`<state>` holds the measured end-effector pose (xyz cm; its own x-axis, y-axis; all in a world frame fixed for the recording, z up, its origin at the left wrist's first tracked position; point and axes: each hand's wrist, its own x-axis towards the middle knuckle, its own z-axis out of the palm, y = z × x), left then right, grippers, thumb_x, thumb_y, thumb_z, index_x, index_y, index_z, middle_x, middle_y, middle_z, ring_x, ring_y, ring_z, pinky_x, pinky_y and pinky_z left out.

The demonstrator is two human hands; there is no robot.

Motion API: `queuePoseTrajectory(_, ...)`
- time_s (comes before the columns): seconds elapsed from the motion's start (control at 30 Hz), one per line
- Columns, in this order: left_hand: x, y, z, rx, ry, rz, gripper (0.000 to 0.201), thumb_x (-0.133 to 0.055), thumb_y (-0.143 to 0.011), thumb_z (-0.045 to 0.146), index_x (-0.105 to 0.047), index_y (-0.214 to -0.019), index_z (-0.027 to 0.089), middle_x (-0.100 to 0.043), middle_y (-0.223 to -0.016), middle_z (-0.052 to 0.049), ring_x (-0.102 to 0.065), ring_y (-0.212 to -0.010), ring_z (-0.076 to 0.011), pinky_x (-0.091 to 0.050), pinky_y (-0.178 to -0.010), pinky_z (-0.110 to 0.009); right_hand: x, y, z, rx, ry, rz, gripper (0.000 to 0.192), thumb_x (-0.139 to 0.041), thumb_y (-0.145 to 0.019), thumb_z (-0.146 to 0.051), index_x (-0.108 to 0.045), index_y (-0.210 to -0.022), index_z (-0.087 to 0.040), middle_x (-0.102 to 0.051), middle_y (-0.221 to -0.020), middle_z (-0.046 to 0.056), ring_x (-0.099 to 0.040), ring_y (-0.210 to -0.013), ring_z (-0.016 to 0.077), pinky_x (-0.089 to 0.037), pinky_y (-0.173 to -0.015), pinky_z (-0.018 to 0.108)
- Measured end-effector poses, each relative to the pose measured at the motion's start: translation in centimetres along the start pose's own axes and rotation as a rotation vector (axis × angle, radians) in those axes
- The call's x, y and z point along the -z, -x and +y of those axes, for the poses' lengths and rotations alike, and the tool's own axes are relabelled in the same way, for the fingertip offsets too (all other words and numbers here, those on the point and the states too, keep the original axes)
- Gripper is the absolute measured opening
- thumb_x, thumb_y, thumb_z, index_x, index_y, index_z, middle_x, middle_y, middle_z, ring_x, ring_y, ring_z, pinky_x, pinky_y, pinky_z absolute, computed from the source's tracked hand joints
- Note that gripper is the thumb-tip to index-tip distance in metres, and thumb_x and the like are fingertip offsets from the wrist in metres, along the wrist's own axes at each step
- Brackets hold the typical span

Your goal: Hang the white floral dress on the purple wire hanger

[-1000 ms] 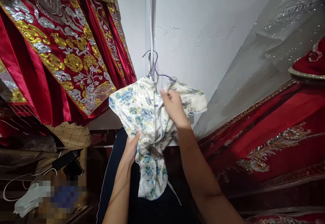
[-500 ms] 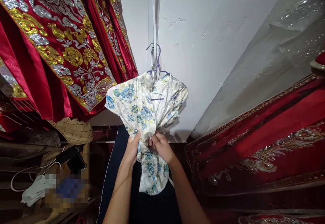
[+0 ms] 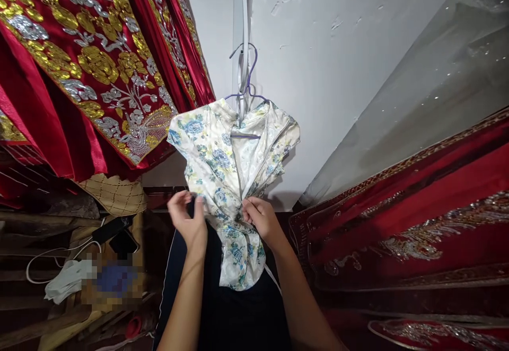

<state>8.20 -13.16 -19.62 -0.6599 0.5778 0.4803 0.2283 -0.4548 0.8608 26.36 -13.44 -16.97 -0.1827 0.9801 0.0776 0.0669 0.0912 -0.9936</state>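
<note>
A small white dress (image 3: 217,155) with blue flowers hangs on a purple hanger (image 3: 252,72), its front parted at the neck. My right hand (image 3: 260,218) is closed on the dress front at the waist, fingers pinching the cloth edge. Just left of the waist, my left hand (image 3: 189,221) is off the fabric or barely beside it, thumb and fingers apart, slightly blurred. Below the hands the dress's lower part (image 3: 240,266) drapes over my dark-trousered lap.
Red garments with gold and silver embroidery (image 3: 99,64) hang at the left. Sequined red fabric (image 3: 417,224) and a grey translucent cover (image 3: 382,107) fill the right. A phone (image 3: 124,242), white cable (image 3: 29,274) and white cloth (image 3: 67,282) lie at lower left. Behind stands a white wall (image 3: 318,38).
My left hand has let go of the dress's waist and moved left, its fingers spreading. My right hand still pinches the front. The dress and hanger sit higher in view.
</note>
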Motion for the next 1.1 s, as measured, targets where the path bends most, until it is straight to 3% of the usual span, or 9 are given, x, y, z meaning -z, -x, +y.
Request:
queuePoseTrajectory(0.1,-1.1,1.8,1.7,0.048,-0.017,-0.551,0.027,-0.069,-0.086,0.026,-0.065,-0.113,0.023,-0.066,-0.107,-0.005,-0.065,-0.099,-0.0175,-0.051,-0.092,-0.031,-0.8,0.0,-0.3,-0.007,-0.026,0.000,0.037,-0.054,-0.095,-0.045,-0.055,-0.067,-0.020,-0.053,-0.059,-0.001,-0.044,-0.053,0.0121,-0.033,-0.053,0.026)
queuePoseTrajectory(0.17,-1.7,2.9,2.0,0.125,-0.032,-0.671,0.019,-0.066,-0.089,0.028,-0.067,-0.107,0.022,-0.069,-0.103,-0.005,-0.067,-0.096,-0.0186,-0.053,-0.088,-0.031,-1.2,0.2,-0.4,-0.003,-0.028,-0.024,0.031,-0.056,-0.093,-0.042,-0.058,-0.071,-0.020,-0.055,-0.059,-0.001,-0.045,-0.052,0.0120,-0.033,-0.053,0.026)
queuePoseTrajectory(0.27,-2.2,3.7,1.4,0.174,-0.039,-0.586,0.011,-0.064,-0.090,0.031,-0.068,-0.095,0.021,-0.069,-0.090,-0.004,-0.067,-0.087,-0.0180,-0.053,-0.081,-0.029,-1.1,0.5,-0.6,-0.068,-0.054,-0.068,0.027,-0.057,-0.090,-0.040,-0.061,-0.074,-0.019,-0.056,-0.055,-0.002,-0.045,-0.049,0.0115,-0.034,-0.051,0.026)
queuePoseTrajectory(0.4,-2.5,4.3,0.2,0.159,-0.062,-0.659,0.014,-0.062,-0.091,0.034,-0.067,-0.092,0.021,-0.067,-0.087,-0.003,-0.066,-0.084,-0.0175,-0.052,-0.075,-0.027,1.0,-1.3,-3.7,-0.153,-0.202,-0.021,0.028,-0.062,-0.084,-0.042,-0.059,-0.068,-0.019,-0.045,-0.044,-0.006,-0.032,-0.039,0.0080,-0.024,-0.042,0.024)
queuePoseTrajectory(0.5,-2.7,5.1,-0.8,0.170,-0.110,-0.732,0.016,-0.059,-0.092,0.034,-0.064,-0.088,0.019,-0.065,-0.081,-0.003,-0.064,-0.078,-0.0171,-0.050,-0.070,-0.026,3.3,-5.3,-9.4,0.056,-0.205,0.161,0.025,-0.068,-0.082,-0.041,-0.061,-0.073,-0.018,-0.045,-0.049,-0.006,-0.032,-0.042,0.0066,-0.025,-0.039,0.022)
queuePoseTrajectory(0.67,-3.1,5.2,-1.1,0.140,-0.168,-0.825,0.020,-0.057,-0.094,0.036,-0.064,-0.087,0.019,-0.066,-0.081,-0.004,-0.064,-0.078,-0.0182,-0.050,-0.070,-0.028,3.9,-10.1,-17.5,0.329,-0.056,0.218,0.021,-0.060,-0.093,-0.032,-0.060,-0.077,-0.018,-0.048,-0.054,-0.004,-0.040,-0.046,0.0065,-0.033,-0.042,0.019)
queuePoseTrajectory(0.77,-4.2,1.9,1.6,-0.003,-0.090,-0.826,0.021,-0.064,-0.091,0.033,-0.066,-0.107,0.020,-0.069,-0.096,-0.006,-0.066,-0.089,-0.0194,-0.053,-0.083,-0.032,2.8,-9.3,-17.6,0.387,0.022,0.184,0.020,-0.057,-0.094,-0.027,-0.060,-0.077,-0.017,-0.050,-0.055,-0.003,-0.044,-0.047,0.0068,-0.037,-0.046,0.020)
queuePoseTrajectory(0.9,-6.7,-5.5,8.2,-0.288,0.052,-0.682,0.046,-0.057,-0.097,0.030,-0.049,-0.142,0.025,-0.068,-0.101,-0.005,-0.065,-0.091,-0.0166,-0.053,-0.088,-0.033,2.4,-7.3,-16.4,0.393,0.044,0.160,0.019,-0.057,-0.093,-0.027,-0.063,-0.078,-0.016,-0.052,-0.053,-0.003,-0.044,-0.046,0.0076,-0.035,-0.047,0.021)
queuePoseTrajectory(1.1,-10.3,-10.9,14.5,-0.684,-0.039,-0.680,0.017,-0.054,-0.099,0.031,-0.066,-0.099,0.020,-0.069,-0.093,-0.005,-0.064,-0.087,-0.0155,-0.051,-0.082,-0.031,2.3,-8.1,-14.3,0.447,0.108,0.238,0.021,-0.057,-0.091,-0.033,-0.059,-0.076,-0.019,-0.048,-0.053,-0.004,-0.039,-0.046,0.0092,-0.029,-0.047,0.024)
